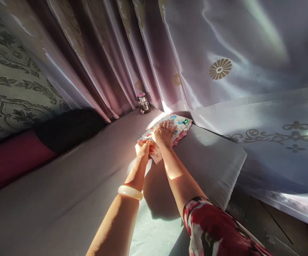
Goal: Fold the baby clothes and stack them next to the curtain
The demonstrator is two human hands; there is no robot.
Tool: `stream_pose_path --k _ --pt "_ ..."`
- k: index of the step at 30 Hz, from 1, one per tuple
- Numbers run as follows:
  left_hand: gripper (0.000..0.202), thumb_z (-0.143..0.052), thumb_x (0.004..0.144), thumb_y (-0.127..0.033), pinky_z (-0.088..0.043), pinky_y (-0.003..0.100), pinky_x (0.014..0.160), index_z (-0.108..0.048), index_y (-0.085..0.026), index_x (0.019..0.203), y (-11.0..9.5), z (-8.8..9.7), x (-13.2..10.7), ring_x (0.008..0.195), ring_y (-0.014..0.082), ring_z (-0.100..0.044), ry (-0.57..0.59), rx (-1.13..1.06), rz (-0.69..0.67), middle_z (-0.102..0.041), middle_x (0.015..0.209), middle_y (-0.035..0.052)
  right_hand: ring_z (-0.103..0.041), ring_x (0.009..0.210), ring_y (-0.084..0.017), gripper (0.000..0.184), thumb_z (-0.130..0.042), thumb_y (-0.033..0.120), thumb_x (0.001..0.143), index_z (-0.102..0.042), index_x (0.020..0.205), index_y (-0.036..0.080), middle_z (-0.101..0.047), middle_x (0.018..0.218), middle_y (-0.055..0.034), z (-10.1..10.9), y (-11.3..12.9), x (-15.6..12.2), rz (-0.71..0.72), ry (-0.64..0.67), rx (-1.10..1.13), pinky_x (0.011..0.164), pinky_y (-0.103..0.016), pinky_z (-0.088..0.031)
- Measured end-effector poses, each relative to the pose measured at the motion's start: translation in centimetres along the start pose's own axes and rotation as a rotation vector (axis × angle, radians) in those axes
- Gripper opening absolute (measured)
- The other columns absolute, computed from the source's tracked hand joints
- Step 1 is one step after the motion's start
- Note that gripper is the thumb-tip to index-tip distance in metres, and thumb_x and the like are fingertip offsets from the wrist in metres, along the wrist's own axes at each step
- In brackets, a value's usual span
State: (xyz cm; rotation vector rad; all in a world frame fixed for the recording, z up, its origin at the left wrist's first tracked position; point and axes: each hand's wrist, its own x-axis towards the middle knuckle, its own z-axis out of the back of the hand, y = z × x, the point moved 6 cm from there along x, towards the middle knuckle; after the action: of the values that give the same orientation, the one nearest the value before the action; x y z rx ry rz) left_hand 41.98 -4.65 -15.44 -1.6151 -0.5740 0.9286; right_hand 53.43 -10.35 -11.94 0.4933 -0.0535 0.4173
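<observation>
A small stack of folded cloths [180, 121], white with colourful prints and a pink layer beneath, lies on the grey sheet at the far end. My right hand [163, 133] rests flat on top of it, fingers spread. At the stack's near left corner, my left hand [144, 146] pinches the edge of the cloth between thumb and fingers. A pale bangle [130, 192] circles my left wrist. What lies under my right palm is hidden.
Behind the stack stands a dark jar [143, 103] with a pink-topped lid. Shiny mauve curtains [154, 53] hang along the back and right. A black and dark red padded piece [68, 129] borders the left side. The grey sheet's edge [236, 174] drops off at right.
</observation>
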Motion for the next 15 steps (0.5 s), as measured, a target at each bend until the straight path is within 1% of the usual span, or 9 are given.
stream_pose_path --k 2,4,5,7,9,11,13,15 --pt "0.017 -0.065 0.077 -0.02 -0.039 0.019 0.042 -0.054 -0.016 0.064 0.0 0.3 -0.3 0.039 0.0065 -0.048 0.011 -0.047 0.015 -0.062 0.053 0.001 -0.018 0.15 -0.033 0.054 -0.034 0.025 0.095 -0.051 0.144 0.008 -0.035 0.158 -0.0187 -0.2 -0.2 0.1 0.005 -0.021 -0.005 0.119 -0.063 -0.004" --pt "0.015 -0.067 0.076 -0.021 -0.041 0.02 0.045 -0.055 -0.016 0.069 -0.1 1.2 -0.7 0.042 0.0078 -0.052 0.017 -0.088 0.039 -0.064 0.056 0.0022 -0.02 0.149 -0.033 0.054 -0.034 0.026 0.095 -0.051 0.143 0.008 -0.035 0.158 -0.0193 -0.4 -0.3 0.3 0.011 -0.034 -0.01 0.119 -0.063 -0.005" --pt "0.014 -0.067 0.076 -0.021 -0.042 0.02 0.046 -0.056 -0.015 0.071 -0.1 1.9 -1.0 0.044 0.0084 -0.053 0.012 -0.095 0.048 -0.065 0.057 0.0029 -0.02 0.149 -0.033 0.054 -0.033 0.026 0.096 -0.051 0.143 0.008 -0.035 0.158 -0.0194 -0.5 -0.3 0.4 0.013 -0.035 -0.012 0.119 -0.063 -0.005" --pt "0.013 -0.069 0.075 -0.021 -0.042 0.02 0.046 -0.057 -0.015 0.075 -0.4 4.0 -1.5 0.046 0.0088 -0.055 -0.021 -0.073 0.058 -0.066 0.061 0.0041 -0.018 0.15 -0.033 0.054 -0.031 0.026 0.096 -0.049 0.145 0.009 -0.033 0.159 -0.0188 -0.8 -0.4 0.7 0.005 -0.013 -0.024 0.118 -0.064 -0.005" --pt "0.012 -0.07 0.074 -0.021 -0.042 0.02 0.047 -0.06 -0.015 0.075 -0.7 6.9 -2.1 0.048 0.0086 -0.056 -0.071 -0.027 0.048 -0.068 0.065 0.0052 -0.014 0.151 -0.033 0.055 -0.031 0.026 0.096 -0.045 0.148 0.012 -0.03 0.161 -0.0168 -1.0 -0.2 0.8 0.005 0.027 -0.042 0.117 -0.065 -0.004" --pt "0.01 -0.071 0.074 -0.021 -0.043 0.02 0.048 -0.062 -0.016 0.074 -0.9 10.3 -2.6 0.049 0.0088 -0.056 -0.131 0.016 0.028 -0.069 0.067 0.006 -0.01 0.152 -0.032 0.057 -0.033 0.026 0.096 -0.041 0.151 0.014 -0.025 0.163 -0.0151 -1.1 0.5 0.7 0.041 0.064 -0.054 0.117 -0.065 -0.003" --pt "0.011 -0.072 0.071 -0.022 -0.043 0.019 0.047 -0.063 -0.017 0.073 -0.9 14.0 -3.2 0.05 0.0092 -0.057 -0.203 0.05 0.026 -0.07 0.069 0.0059 -0.009 0.153 -0.031 0.057 -0.034 0.025 0.096 -0.041 0.151 0.015 -0.023 0.164 -0.014 -1.3 1.8 0.3 0.129 0.096 -0.046 0.118 -0.064 -0.002" --pt "0.013 -0.073 0.069 -0.024 -0.043 0.019 0.047 -0.065 -0.016 0.076 -0.7 17.9 -3.9 0.051 0.0096 -0.059 -0.268 0.079 0.031 -0.07 0.067 0.0043 -0.01 0.152 -0.03 0.055 -0.034 0.025 0.096 -0.043 0.149 0.016 -0.024 0.164 -0.013 -1.7 3.1 -0.4 0.231 0.114 -0.033 0.118 -0.064 -0.002"
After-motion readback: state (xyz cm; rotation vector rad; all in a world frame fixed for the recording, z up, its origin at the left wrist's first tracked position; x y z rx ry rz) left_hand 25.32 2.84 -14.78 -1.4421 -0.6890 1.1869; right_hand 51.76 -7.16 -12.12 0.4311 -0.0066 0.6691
